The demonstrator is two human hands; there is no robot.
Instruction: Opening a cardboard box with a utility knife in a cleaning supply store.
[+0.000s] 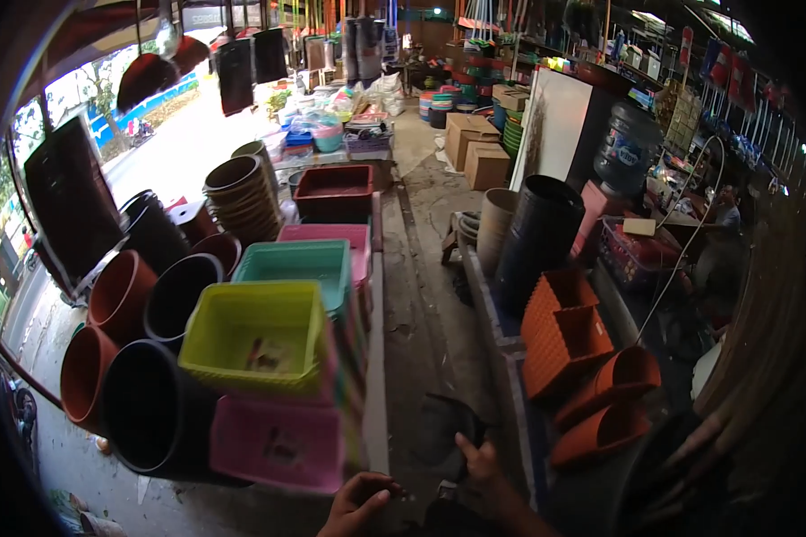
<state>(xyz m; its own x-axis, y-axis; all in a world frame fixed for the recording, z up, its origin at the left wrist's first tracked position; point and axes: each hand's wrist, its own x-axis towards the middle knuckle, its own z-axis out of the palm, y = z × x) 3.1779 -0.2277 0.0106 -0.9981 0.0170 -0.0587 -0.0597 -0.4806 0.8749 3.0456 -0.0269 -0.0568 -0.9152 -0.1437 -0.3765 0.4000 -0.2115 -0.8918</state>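
Note:
My right hand (482,463), low in the middle, grips the edge of a dark, pan-like object (443,429) with its thumb on top. That object hangs over the walkway, and its exact kind is too dark to settle. My left hand (363,500) is at the bottom edge with curled fingers; whether it holds something small cannot be told. Close to the left hand is a pink plastic basket (242,436), below a stack topped by a yellow-green basket (221,335). Orange plastic planters (598,443) lie right of my right hand.
Large black pots (198,396) and terracotta-coloured pots (80,376) fill the left side. A narrow concrete walkway (413,288) runs ahead. Cardboard boxes (487,164), a tall black pot stack (537,235) and a water bottle (624,151) stand right. A person (729,208) is at the far right.

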